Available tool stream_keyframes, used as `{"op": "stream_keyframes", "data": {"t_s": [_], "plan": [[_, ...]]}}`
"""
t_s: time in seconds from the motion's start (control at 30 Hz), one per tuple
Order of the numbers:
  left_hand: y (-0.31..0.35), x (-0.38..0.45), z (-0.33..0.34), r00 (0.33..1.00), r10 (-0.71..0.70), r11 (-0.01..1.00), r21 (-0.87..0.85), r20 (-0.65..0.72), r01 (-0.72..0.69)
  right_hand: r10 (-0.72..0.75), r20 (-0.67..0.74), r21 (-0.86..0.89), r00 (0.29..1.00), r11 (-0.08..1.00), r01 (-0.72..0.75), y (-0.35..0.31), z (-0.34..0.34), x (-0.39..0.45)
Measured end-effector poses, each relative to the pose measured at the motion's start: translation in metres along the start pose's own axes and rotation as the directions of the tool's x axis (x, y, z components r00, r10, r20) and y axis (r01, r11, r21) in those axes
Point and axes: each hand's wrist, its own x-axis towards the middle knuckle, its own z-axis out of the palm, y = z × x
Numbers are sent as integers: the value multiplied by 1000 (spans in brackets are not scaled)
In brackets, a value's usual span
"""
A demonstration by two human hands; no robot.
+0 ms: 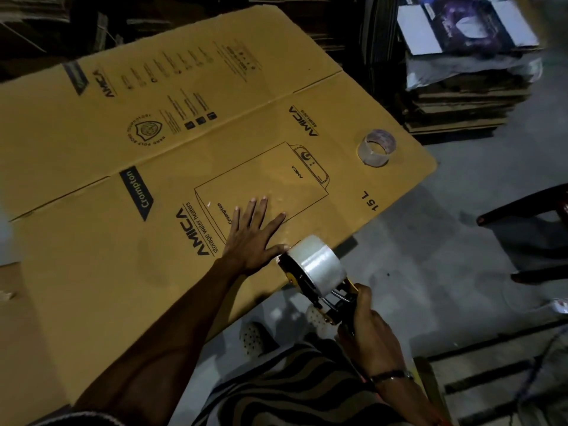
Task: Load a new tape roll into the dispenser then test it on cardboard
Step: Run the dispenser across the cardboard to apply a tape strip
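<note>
right hand (pixel 370 336) wrapped tight around the handle of a dispenser (pixel 319 290), its full roll (pixel 321 264) at the near edge of the cardboard (pixel 123 272). left hand (pixel 253 235) lies flat and open on the sheet just beside it, holding nothing. a spent core (pixel 376 146) stands near the far right corner.

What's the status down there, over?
Left hand flat on cardboard. Right hand grips dispenser, new roll loaded, at cardboard edge. Spent roll lies clear, over.
</note>
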Motion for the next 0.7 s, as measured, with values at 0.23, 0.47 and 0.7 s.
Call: {"op": "stream_keyframes", "data": {"t_s": [0.23,0.47,0.7], "plan": [[34,-3,6,1000,13,998,-58,-12,-14,52,2,125,999,991,-52,1,-6,-1],[30,-4,3,999,46,999,-17,11,-46,21,2,119,1000,993,-21,-6,-12,4],[31,-5,-5,995,37,997,69,88,-43,-71,-61,-71,996,995,67,-10,-15,5]]}}
